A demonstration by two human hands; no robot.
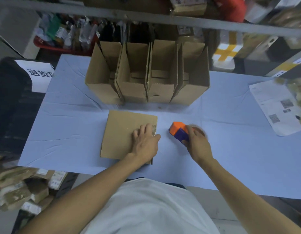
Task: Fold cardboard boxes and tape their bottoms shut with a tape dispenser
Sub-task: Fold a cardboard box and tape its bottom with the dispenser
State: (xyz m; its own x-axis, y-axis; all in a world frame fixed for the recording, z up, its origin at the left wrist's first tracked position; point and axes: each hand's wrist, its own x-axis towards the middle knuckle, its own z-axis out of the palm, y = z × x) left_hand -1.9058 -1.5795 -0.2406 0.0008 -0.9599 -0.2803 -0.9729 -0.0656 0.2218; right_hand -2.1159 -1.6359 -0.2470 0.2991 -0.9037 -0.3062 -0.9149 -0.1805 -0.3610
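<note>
A brown cardboard box [122, 132] lies bottom up on the pale blue table [230, 149], near the front edge. My left hand [145, 141] presses flat on its right side, fingers spread over the taped seam at the edge. Just right of the box, my right hand [197, 141] grips an orange and purple tape dispenser [178, 131] resting on or just above the table. The dispenser's tape roll is mostly hidden under my fingers.
Several upright open cardboard boxes [146, 76] stand in a row at the back of the table. Printed paper sheets [278, 107] lie at the right edge. Shelves with packages [188, 5] rise behind; parcels [19, 188] pile on the floor at left.
</note>
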